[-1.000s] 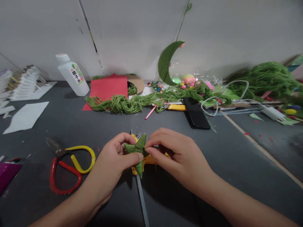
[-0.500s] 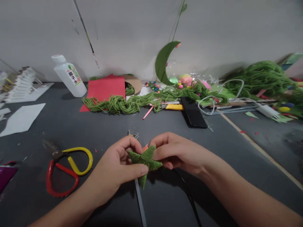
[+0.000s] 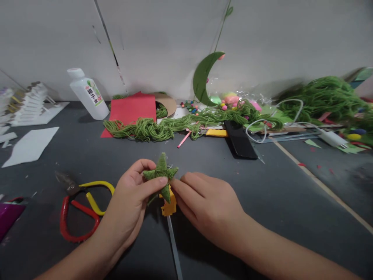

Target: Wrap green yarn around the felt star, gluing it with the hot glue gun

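Green-wrapped star held up in left hand, right fingertips at its edge

Star (image 3: 161, 168) looks nearly finished: green winding covers every front part in view, no bare patch spotted. Back is hidden, so can't tell if covering or a loose end is left there. Left hand (image 3: 131, 194): grip pinching star, thumb across the front near the middle, fingers behind; one point up, one angled down. Right hand (image 3: 208, 204): fingertips at star's lower right edge; can't tell whether its grip is pinching star, a strand or nothing. Star sits between both hands, above worktop (image 3: 279, 190), partly overlapping yellow tool (image 3: 168, 209) in view. Green yarn (image 3: 147, 129) lies well apart, toward wall.
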Tool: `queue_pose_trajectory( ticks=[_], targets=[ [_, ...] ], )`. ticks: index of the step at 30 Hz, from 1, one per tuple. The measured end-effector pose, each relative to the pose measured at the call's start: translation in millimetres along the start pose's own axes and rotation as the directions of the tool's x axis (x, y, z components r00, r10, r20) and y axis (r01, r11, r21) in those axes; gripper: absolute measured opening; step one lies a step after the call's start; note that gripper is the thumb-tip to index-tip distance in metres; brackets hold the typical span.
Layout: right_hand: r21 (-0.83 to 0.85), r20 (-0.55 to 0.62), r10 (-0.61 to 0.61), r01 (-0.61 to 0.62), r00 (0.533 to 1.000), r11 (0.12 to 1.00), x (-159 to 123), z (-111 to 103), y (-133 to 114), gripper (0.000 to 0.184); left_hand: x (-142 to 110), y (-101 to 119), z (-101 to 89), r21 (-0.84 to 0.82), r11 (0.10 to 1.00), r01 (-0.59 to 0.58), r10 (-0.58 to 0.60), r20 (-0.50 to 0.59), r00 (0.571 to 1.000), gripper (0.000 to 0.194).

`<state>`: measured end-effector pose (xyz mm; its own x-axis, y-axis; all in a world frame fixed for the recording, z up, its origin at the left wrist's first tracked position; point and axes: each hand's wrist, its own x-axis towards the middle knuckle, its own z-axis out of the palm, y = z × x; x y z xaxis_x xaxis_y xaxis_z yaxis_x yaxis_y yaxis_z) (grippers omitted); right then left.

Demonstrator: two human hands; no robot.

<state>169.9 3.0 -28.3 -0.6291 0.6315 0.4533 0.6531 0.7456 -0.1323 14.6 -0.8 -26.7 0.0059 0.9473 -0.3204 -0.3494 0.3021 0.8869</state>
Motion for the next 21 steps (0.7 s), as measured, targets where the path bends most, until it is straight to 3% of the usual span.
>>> queue_pose_trajectory(
  ticks=[2, 6, 11, 14, 18, 21],
  targets=[
    [-0.101, -0.014, -0.081, 0.079, 0.997, 0.992, -2, -1, -1, 0.021, 1, -1, -1.2, 0.062, 0.998, -0.032, 0.034, -0.026, 0.999, 0.026],
    [-0.113, -0.033, -0.117, 0.113, 0.993, 0.987, -1, -6, 1, 0.018, 2, -2, -4.6, 0.262, 0.962, -0.079, 0.092, -0.039, 0.995, 0.024],
    [-0.039, -0.082, -0.035, 0.031, 0.996, 0.999, 1, -9, 3, 0.02, 0, -2, -1.8, 0.301, 0.953, -0.035, 0.029, 0.026, 0.999, 0.024],
    [0.145, -0.102, 0.081, -0.065, 0.992, 0.987, 4, -10, 4, 0.016, -2, -3, 0.5, 0.226, 0.974, 0.003, -0.017, 0.06, 0.998, 0.024],
    [0.442, 0.018, 0.312, -0.287, 0.95, 0.85, 10, -14, 7, 0.009, -3, -3, 1.2, 0.171, 0.985, 0.03, -0.043, 0.076, 0.996, 0.026],
    [0.607, 0.231, 0.463, -0.498, 0.856, 0.619, 15, -19, 11, 0.01, -2, -1, 1.0, 0.149, 0.988, 0.048, -0.067, 0.125, 0.99, 0.026]
  ],
)
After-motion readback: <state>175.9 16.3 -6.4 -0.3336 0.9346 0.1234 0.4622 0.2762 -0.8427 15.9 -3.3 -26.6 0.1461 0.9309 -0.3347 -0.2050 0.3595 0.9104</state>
